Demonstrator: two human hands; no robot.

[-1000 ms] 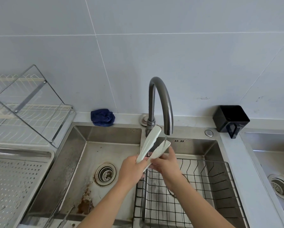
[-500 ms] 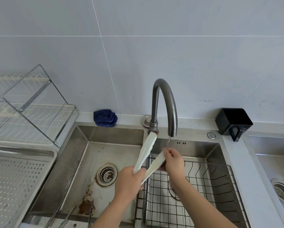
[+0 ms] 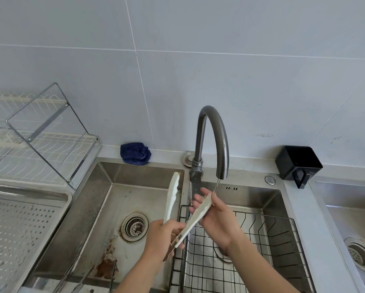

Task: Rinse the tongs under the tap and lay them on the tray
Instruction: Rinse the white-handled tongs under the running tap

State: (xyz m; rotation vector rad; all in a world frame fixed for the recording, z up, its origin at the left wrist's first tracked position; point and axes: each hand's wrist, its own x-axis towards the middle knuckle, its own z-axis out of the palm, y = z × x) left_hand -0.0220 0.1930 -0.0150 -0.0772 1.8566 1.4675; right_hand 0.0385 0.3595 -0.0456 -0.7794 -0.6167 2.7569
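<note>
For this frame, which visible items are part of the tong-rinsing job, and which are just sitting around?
Part of the job: tongs, tap, perforated tray, left hand, right hand.
Lying about: blue cloth, black container, wire basket, dish rack.

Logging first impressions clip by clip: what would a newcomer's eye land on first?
The white tongs, splayed open over the sink: the left hand grips them near the hinge, the right hand pinches one arm under the thin stream from the dark tap. Next, the blue cloth on the ledge left of the tap.
</note>
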